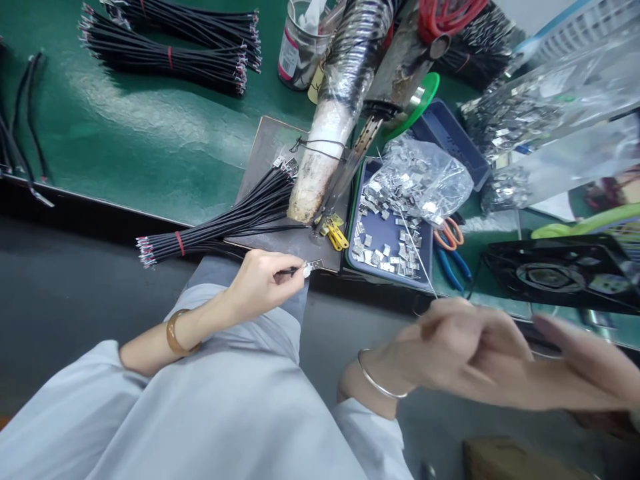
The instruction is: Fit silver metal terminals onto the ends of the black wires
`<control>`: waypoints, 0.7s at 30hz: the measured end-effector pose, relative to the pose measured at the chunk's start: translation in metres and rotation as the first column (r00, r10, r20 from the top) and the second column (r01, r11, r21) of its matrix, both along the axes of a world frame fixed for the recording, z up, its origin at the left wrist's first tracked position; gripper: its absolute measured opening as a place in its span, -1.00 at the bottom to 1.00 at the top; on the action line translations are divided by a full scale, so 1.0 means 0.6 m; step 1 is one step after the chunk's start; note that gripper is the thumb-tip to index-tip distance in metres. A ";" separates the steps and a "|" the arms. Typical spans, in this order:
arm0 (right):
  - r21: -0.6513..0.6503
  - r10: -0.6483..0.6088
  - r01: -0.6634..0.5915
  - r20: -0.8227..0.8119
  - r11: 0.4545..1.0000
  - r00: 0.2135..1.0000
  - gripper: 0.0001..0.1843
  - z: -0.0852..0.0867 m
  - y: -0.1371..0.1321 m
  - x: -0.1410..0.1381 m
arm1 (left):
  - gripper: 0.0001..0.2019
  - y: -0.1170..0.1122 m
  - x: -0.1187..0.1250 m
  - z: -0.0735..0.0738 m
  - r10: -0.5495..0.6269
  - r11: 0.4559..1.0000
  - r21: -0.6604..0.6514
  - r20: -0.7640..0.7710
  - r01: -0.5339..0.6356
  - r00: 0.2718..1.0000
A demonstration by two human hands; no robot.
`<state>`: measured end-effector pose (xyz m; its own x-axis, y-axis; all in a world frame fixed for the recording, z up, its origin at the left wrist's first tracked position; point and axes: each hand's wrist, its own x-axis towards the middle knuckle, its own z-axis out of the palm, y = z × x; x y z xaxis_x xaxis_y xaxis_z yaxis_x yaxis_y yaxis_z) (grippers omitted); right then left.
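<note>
1. Left hand (263,283): thumb and fingers pinch a black cable (287,271); its metal connector (316,265) sticks out at 3 o'clock.
2. Right hand (455,343): 4 o'clock of left, blurred, can't tell grip.
3. Tray (384,231), right hand's 11: loose connectors (395,260), plastic bag (425,177).
4. Cable bundle (220,227), left hand's 11.
5. White tube (320,153), left's 1, overhangs board (263,157).

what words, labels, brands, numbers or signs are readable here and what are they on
No text can be read with certainty.
Pink-and-white label on the clear jar: print too small and blurred to read.
Black fan: no lettering can be made out.
Metal connector at the left hand: any marking is too small to read.
</note>
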<state>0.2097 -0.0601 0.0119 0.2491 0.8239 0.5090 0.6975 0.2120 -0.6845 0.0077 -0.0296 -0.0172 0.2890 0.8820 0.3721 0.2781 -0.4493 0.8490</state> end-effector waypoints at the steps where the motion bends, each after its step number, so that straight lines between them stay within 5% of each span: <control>1: 0.037 -0.058 0.058 0.003 0.998 0.998 -0.75 0.007 -0.002 0.004 | -0.83 -0.004 -0.003 -0.003 0.005 1.000 -0.021 0.009 -0.004 1.000; 3: 0.029 -0.154 0.153 0.037 0.988 0.987 -0.85 0.016 0.001 0.015 | -0.86 -0.008 -0.009 -0.006 0.038 0.997 -0.063 0.038 -0.035 0.999; 5: -0.138 -0.113 0.135 0.154 0.981 0.982 -0.87 0.014 0.017 0.032 | -0.89 -0.007 -0.015 -0.007 0.085 0.995 -0.065 0.049 -0.082 0.995; 8: -0.259 -0.050 0.134 0.308 0.957 0.950 -0.83 -0.003 0.055 0.055 | -0.85 0.013 -0.020 -0.006 0.142 0.985 0.100 -0.005 -0.141 0.990; 12: -0.356 0.065 0.122 0.471 0.926 0.880 -0.80 -0.016 0.095 0.062 | -0.79 0.055 -0.015 -0.011 0.253 0.909 0.398 -0.303 -0.119 0.919; 15: -0.385 0.120 0.126 0.554 0.914 0.823 -0.81 -0.011 0.107 0.057 | -0.78 0.073 -0.006 -0.021 0.286 0.888 0.458 -0.473 -0.045 0.833; 21: -0.300 0.033 0.174 0.577 0.938 0.816 -0.79 -0.012 0.112 0.065 | -0.75 0.058 -0.008 -0.032 0.225 0.837 0.542 -0.223 -0.071 0.948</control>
<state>0.2489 0.0070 0.0048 0.0662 0.9568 0.2833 0.9833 -0.0143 -0.1813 0.0028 0.0052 -0.0363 0.3263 0.6179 0.7154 0.5578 -0.7369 0.3820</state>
